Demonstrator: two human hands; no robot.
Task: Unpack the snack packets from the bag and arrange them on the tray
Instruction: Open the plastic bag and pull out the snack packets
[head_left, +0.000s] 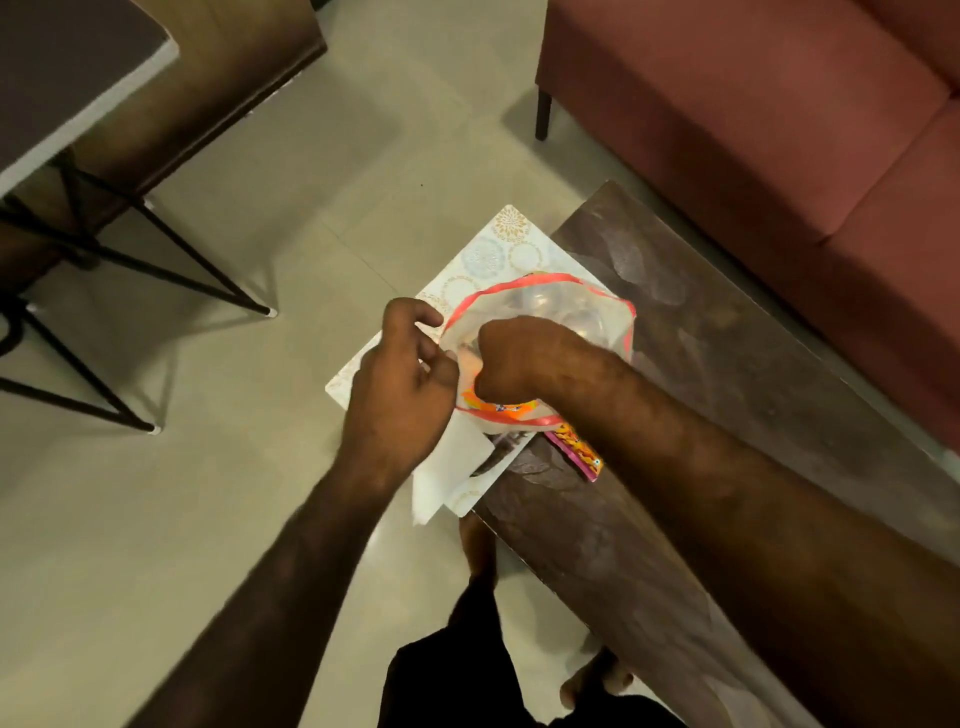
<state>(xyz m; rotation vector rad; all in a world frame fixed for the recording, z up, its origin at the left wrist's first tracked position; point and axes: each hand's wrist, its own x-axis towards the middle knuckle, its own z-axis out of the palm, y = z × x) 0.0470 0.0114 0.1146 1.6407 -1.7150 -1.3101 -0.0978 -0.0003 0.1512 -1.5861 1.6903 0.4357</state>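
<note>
A clear plastic bag (550, 306) with a red rim lies open on a white patterned tray (493, 249) at the edge of a dark wooden table. My left hand (400, 384) pinches the bag's near-left rim. My right hand (519, 358) reaches down into the bag's mouth, fingers curled and hidden inside; what they hold I cannot tell. An orange snack packet (498, 408) shows through the bag's near side. A pink and orange packet (579, 449) lies on the table, partly under my right forearm.
The dark wooden table (701, 389) runs from centre to lower right. A maroon sofa (779, 119) stands behind it. A desk with black metal legs (104, 244) is at the left. A white sheet (447, 467) sticks out below the tray. My feet show on the tiled floor.
</note>
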